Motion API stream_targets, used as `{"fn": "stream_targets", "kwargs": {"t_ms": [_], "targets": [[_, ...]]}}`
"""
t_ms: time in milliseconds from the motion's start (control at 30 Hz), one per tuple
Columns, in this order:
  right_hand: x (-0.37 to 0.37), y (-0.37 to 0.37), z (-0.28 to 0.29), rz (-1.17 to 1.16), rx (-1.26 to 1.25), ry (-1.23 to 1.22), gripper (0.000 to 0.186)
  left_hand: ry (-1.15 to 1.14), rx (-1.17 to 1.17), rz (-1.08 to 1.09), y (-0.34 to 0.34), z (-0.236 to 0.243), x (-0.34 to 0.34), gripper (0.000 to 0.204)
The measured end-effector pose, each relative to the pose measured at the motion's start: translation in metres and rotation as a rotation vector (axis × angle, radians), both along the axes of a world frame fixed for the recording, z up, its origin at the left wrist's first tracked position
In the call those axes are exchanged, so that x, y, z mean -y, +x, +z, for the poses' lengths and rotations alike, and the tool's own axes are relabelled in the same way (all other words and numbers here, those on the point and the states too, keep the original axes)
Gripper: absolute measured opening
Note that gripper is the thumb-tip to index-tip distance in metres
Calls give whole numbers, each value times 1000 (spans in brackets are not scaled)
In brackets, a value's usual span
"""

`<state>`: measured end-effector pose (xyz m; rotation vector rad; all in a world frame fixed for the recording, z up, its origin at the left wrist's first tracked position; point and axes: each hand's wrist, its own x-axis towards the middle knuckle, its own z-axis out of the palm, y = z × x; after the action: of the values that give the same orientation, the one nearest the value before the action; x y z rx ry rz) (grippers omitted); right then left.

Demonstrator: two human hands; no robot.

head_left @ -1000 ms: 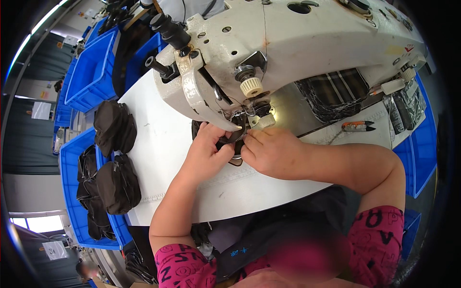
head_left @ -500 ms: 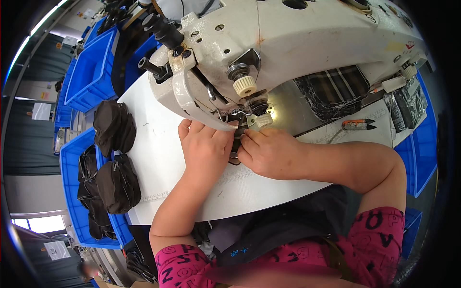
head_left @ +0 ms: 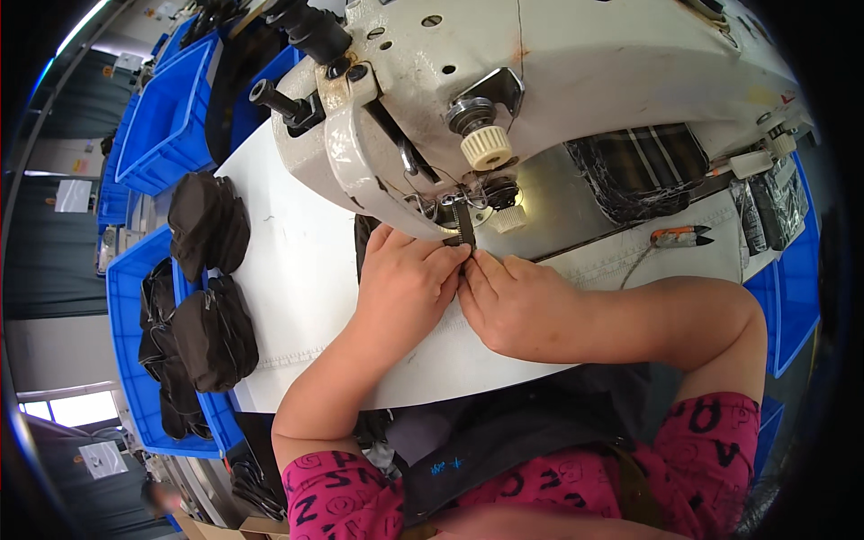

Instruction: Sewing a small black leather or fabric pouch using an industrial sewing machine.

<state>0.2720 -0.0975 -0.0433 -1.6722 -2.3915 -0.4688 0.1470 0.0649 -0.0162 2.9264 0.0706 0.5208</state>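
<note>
Beneath the sewing machine point(head_left: 576, 81), the left hand point(head_left: 402, 281) and right hand point(head_left: 526, 308) are pinching a dark strip point(head_left: 465, 223).
Their fingers point(head_left: 487, 273) are clamping its near end at six o'clock from the machine, seemingly steadying it; toward nine o'clock, a blue bin point(head_left: 123, 315) is holding dark pouches point(head_left: 158, 351).

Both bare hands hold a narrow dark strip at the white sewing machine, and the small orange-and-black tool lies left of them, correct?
Wrong side: the head view shows the small orange-and-black tool to the right of the left hand and right hand. The rest stands.
</note>
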Motion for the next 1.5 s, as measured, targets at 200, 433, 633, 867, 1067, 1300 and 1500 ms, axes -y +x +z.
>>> {"fn": "stream_targets", "kwargs": {"t_ms": [200, 433, 633, 867, 1067, 1300, 1500], "targets": [[1, 0, 1, -3, 14, -16, 40, -26, -2, -1, 0, -1, 2, 20], [2, 5, 7, 13, 50, -46, 40, -13, -19, 35, -1, 3, 14, 29], [3, 6, 12, 2, 41, -125, 40, -22, -44, 23, -3, 2, 16, 32], [-6, 8, 1, -20, -78, 77, 31, -12, -75, 75, 1, -3, 7, 33], [-9, 11, 6, -71, -88, -79, 38, 118, 48, 48, 7, -13, -3, 32], [-7, 12, 4, -68, -84, -59, 38, 64, -6, 55, 5, -13, -3, 26], [-10, 13, 2, 20, -60, 71, 30, -23, 82, 39, 7, -13, -4, 21]]}}
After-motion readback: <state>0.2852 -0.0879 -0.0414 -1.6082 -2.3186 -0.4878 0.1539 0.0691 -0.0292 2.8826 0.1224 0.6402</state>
